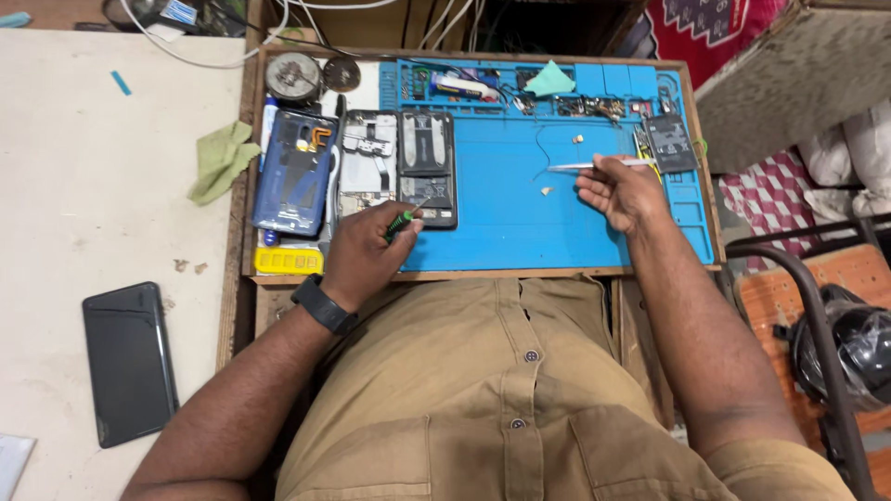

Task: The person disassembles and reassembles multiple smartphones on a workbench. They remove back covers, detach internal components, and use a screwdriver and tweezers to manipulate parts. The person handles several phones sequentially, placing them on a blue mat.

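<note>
My left hand [367, 249] grips a small green-handled screwdriver [401, 223], its tip resting near the lower part of an opened black phone body [427, 167] on the blue work mat [520, 223]. My right hand [620, 190] pinches silver tweezers [585, 166], which point left above the mat. A tiny pale part [546, 191] lies on the mat just left of that hand. Beside the black phone lies a grey phone frame [368, 162], and further left a blue phone shell [295, 172].
A flat black battery [670, 144] sits at the mat's right edge. A green cloth [223, 160], a yellow bit holder [289, 261] and a round metal disc [293, 77] are at the left. A black phone [128, 362] lies on the white table. Cables run at the back.
</note>
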